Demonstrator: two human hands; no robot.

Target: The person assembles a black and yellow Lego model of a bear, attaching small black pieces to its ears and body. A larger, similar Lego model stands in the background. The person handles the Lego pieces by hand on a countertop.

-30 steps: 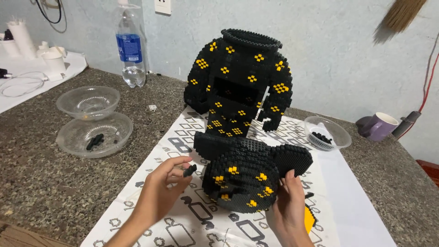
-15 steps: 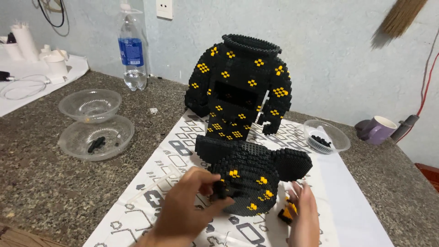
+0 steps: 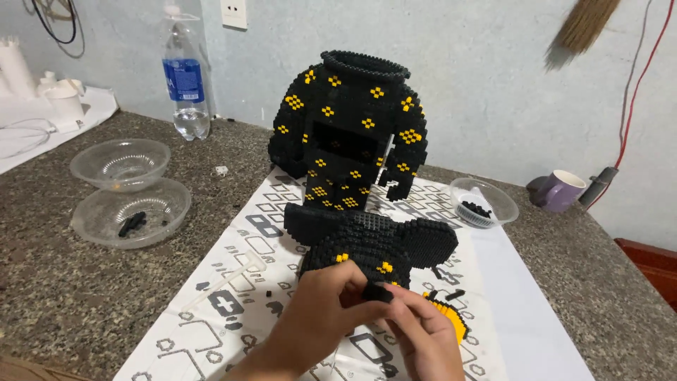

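Both hands pinch one small black brick (image 3: 377, 291): left hand (image 3: 321, 317) nearer, right hand (image 3: 423, 335) beside; head piece (image 3: 370, 240) lies just beyond the grip.

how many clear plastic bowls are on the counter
3: two bowls at the left, one behind the other, which holds a few black bricks, and one bowl at the right beside the black brick model.

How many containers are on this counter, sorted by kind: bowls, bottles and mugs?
Clear plastic bowls: 3, one empty, one with a few black pieces, and one beside the black-and-yellow brick torso with black pieces
Clear plastic water bottle with blue label: 1
Purple mug: 1
Total: 5
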